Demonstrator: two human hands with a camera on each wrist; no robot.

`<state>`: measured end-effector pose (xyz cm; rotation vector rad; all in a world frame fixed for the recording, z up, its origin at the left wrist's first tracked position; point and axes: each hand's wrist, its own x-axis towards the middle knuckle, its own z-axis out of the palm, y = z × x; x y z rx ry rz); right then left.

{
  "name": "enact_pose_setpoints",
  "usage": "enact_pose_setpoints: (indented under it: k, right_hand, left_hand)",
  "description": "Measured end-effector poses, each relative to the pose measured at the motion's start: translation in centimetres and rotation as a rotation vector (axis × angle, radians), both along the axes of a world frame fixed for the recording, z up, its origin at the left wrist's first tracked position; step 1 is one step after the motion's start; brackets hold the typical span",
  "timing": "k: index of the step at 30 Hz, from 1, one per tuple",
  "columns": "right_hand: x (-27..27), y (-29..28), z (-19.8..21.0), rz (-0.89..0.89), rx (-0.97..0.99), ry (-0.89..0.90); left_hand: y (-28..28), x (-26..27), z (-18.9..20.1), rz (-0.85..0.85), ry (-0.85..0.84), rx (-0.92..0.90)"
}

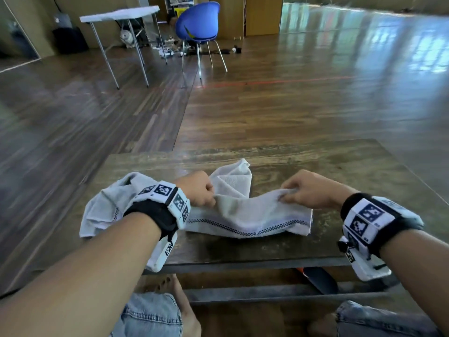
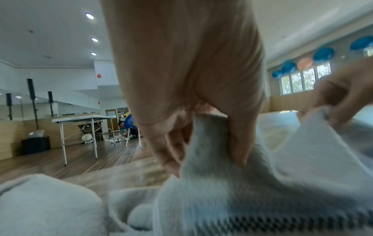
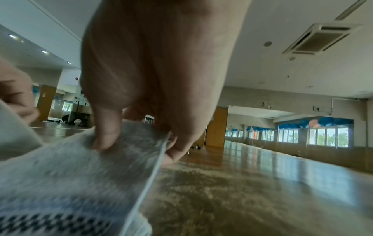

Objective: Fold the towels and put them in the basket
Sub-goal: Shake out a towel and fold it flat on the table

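Observation:
A white towel (image 1: 245, 215) with a dark checked band lies across the middle of the low wooden table (image 1: 340, 164). My left hand (image 1: 201, 188) pinches its upper edge on the left, and my right hand (image 1: 303, 188) pinches the same edge on the right, so the cloth sags between them. The left wrist view shows thumb and fingers closed on the towel (image 2: 232, 183); the right wrist view shows the same grip on the towel (image 3: 84, 175). A second white towel (image 1: 107, 205) lies crumpled under my left forearm at the table's left edge. No basket is in view.
Beyond the table stretches a wooden floor with a blue chair (image 1: 198, 25) and a white folding table (image 1: 119, 14) at the back. My knees in jeans (image 1: 150, 314) and bare feet sit under the table's near edge, beside a dark object with an orange tip (image 1: 318, 278).

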<state>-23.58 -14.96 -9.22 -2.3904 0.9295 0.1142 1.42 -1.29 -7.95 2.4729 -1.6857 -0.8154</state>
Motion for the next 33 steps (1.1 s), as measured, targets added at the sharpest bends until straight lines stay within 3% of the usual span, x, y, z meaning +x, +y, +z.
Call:
enact_pose_setpoints:
  k: [2,5,9,13,15,20,23,26,30,33]
  right_hand:
    - [0.8,-0.1,-0.8,-0.017,0.070,-0.072]
    - [2.4,0.6,-2.3,0.111,0.177,-0.023]
    - [4.7,0.7,-4.9,0.157,0.111,-0.022]
    - [6.2,-2.4,-4.2,0.180,0.122,0.088]
    - [6.8,-5.1,-2.4,0.110,0.052,0.045]
    - [8.0,-12.1,3.4,-0.086,-0.440,-0.245]
    - [7.7,-14.4,6.0,-0.150,-0.572,-0.401]
    - [6.6,-15.7,7.2,-0.275,-0.584,-0.407]
    - [6.0,-16.1,6.7,-0.458,-0.558,-0.274]
    - [6.4,-16.6,5.2,-0.504,-0.283,-0.403]
  left_hand:
    - [-1.1,-0.1,-1.2,-0.011,-0.004,-0.076]
    - [-2.6,-0.2,-3.5,-0.086,-0.008,-0.068]
    - [-4.5,-0.9,-6.3,-0.207,-0.112,-0.030]
    - [-7.1,-1.2,-5.6,-0.243,-0.007,-0.106]
    - [-9.1,-0.6,-4.2,-0.210,-0.006,-0.234]
    - [-14.8,2.3,0.8,0.035,-0.126,-0.699]
    - [-16.5,4.6,3.1,0.131,-0.204,-0.902]
    - [-16.9,6.4,3.8,0.266,-0.201,-1.016]
    - [-15.9,7.0,3.5,0.296,-0.226,-0.911]
    - [-15.1,6.4,3.2,0.313,-0.113,-0.891]
